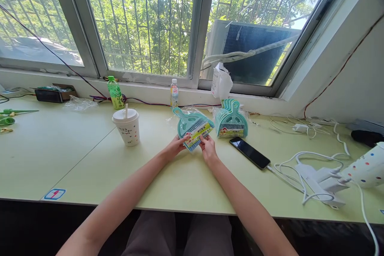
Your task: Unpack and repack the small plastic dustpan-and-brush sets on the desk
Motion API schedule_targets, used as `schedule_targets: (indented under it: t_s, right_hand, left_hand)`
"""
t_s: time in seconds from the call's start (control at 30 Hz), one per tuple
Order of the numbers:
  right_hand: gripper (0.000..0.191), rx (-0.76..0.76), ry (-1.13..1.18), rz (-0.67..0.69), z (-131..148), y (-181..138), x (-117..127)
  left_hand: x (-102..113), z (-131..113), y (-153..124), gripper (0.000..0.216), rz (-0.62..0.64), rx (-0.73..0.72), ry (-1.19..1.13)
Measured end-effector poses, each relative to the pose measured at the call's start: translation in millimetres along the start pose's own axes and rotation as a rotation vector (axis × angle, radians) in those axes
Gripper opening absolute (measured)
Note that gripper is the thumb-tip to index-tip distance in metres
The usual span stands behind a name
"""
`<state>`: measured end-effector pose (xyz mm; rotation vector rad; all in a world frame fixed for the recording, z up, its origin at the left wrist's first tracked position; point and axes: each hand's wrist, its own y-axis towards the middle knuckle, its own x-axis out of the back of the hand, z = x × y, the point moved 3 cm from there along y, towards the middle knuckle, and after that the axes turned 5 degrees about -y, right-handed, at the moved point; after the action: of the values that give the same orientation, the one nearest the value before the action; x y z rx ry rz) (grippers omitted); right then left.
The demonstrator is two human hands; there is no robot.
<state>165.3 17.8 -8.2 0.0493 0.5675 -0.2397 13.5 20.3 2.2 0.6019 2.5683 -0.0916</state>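
Note:
A small teal dustpan-and-brush set (192,122) with a yellow label across its bristles is held tilted above the table, its handle pointing up and left. My left hand (176,148) grips its lower left edge, thumb on the front. At the lower right corner, my right hand (209,149) is closed on the same set. Just to the right stands a row of similar teal dustpan-and-brush sets (232,122), packed one behind another, partly in clear plastic. The fingers behind the held set are hidden.
A phone (250,153) on a white cable lies right of my hands, near a power strip (319,184) with tangled cords. To the left stand a lidded cup with a straw (127,128) and a green bottle (115,94). A clear bottle (174,94) stands by the window.

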Motion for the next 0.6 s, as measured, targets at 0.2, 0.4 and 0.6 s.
schedule_targets:
  t_s: [0.2, 0.4, 0.6]
  right_hand:
    - [0.025, 0.013, 0.009, -0.019, 4, 0, 3]
    - [0.026, 0.084, 0.058, -0.013, 8, 3, 4]
    - [0.027, 0.011, 0.019, 0.056, 3, 3, -2]
  left_hand:
    - [-13, 8, -12, 0.053, 0.075, 0.112, 0.072]
    - [-21, 17, -4, 0.054, 0.06, 0.111, 0.026]
    - [-7, 4, 5, 0.057, -0.096, -0.167, 0.002]
